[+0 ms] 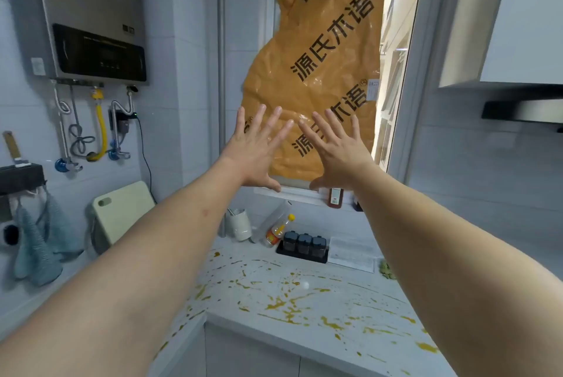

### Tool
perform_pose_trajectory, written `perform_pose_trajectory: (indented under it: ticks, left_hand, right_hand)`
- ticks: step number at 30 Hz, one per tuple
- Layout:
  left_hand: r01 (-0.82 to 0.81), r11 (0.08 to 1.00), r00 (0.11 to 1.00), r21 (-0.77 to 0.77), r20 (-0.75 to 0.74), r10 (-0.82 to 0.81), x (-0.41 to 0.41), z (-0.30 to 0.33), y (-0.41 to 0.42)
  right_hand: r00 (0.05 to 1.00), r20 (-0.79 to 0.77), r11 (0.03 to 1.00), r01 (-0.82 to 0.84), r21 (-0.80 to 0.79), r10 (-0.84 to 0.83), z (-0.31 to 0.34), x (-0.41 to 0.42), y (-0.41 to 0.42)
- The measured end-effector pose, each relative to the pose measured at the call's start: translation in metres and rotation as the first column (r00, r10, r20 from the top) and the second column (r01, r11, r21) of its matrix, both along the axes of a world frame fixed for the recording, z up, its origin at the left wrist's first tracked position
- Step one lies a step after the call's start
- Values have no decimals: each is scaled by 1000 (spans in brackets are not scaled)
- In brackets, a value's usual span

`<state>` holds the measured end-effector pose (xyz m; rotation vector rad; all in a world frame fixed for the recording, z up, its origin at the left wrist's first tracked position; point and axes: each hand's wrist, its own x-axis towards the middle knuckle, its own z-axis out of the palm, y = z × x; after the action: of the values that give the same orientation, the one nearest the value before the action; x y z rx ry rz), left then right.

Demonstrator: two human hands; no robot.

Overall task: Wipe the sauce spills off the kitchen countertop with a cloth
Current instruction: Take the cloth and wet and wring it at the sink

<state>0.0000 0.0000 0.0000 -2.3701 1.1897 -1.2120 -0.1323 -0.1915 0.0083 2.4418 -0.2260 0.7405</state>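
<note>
We hold both arms out ahead of us, above the bench [304,320], with the left hand [255,155] and the right hand [337,153] raised side by side in front of the window. Both palms face away from us and the fingers [261,116] of each hand are spread wide, holding nothing; the two forefinger tips nearly meet in the middle. Behind the hands a crumpled orange plastic bag [320,72] with dark printed characters covers most of the window pane.

Below our arms the pale bench is spattered with yellow-brown sauce spills [288,305], thickest in the near middle and trailing off to the left edge and to the near right. At the far side of the bench stand a white cup [240,224], a tilted bottle with a yellow cap [278,230] and a black tray of three dark spice jars [304,245]. A cream cutting board [122,215] leans against the far left wall, and blue-grey cloths [39,242] hang from hooks at the left, well apart from the spills. A water heater [91,14] is mounted on the wall above them.
</note>
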Motion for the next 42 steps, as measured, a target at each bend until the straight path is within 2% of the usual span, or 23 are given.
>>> perform_pose_trajectory:
  ticks: [5,12,17,23,26,30,33,37,42]
  left_hand:
    - [8,1000,1000,-31,-23,-8,17,-3,22]
    - [-40,997,991,-73,-128,30,39,-14,77]
    - [-154,985,965,-76,-228,133,70,-25,131]
    - [-306,943,916,-130,-311,255,107,-38,197]
    - [-380,917,875,-123,-370,313,132,-50,229]
    - [-511,854,804,-96,-406,435,157,-63,263]
    - [-607,793,719,-50,-460,521,177,-69,287]
    - [-704,708,624,-48,-516,586,194,-68,307]
    - [-786,612,579,-82,-446,683,204,-83,335]
  right_hand:
    - [1000,16,999,-23,47,22,-4,19,23]
    - [995,22,991,-97,92,96,-12,61,67]
    - [982,28,971,-190,147,188,-20,108,104]
    - [965,-8,890,-237,389,261,-42,176,140]
    - [935,-18,856,-316,410,353,-55,210,156]
    - [871,-9,783,-436,443,491,-68,267,180]
    - [806,-4,717,-524,460,591,-73,312,202]
    - [738,-43,664,-578,474,673,-81,362,225]
    - [646,-62,576,-629,521,761,-95,417,256]
